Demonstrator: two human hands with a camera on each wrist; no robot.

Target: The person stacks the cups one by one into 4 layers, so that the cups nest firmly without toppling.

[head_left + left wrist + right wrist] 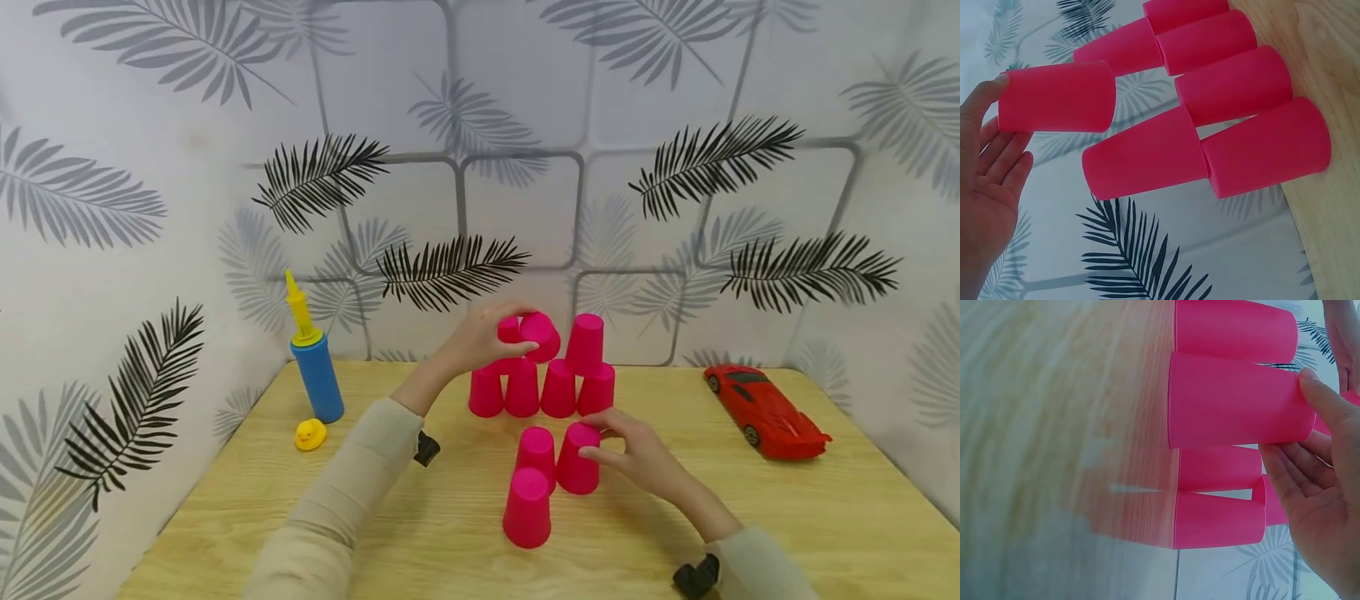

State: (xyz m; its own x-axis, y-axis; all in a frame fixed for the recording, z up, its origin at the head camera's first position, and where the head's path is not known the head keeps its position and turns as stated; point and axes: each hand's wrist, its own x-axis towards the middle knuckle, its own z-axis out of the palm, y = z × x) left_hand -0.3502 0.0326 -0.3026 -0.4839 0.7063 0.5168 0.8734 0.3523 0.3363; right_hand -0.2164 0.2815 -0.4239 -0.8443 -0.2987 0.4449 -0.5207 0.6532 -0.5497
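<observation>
My left hand [477, 340] pinches a pink cup [1057, 98] near its closed end. Tilted in the head view, this cup hangs over a stack of upside-down pink cups, between two second-level cups [1144, 153]. Below them stands a bottom row of several pink cups [558, 388]. Closer to me, the thumb and fingers of my right hand [639, 457] grip another upside-down pink cup [1241, 400], its rim right at the tabletop. Two more upside-down cups stand beside it, one behind [536, 454] and one in front [527, 510].
To the left, a blue and yellow pump [318, 375] stands upright with a yellow rubber duck [310, 434] before it. A red toy car [767, 412] sits at the right of the wooden table [645, 550]. A leaf-patterned wall [517, 108] rises behind the stack.
</observation>
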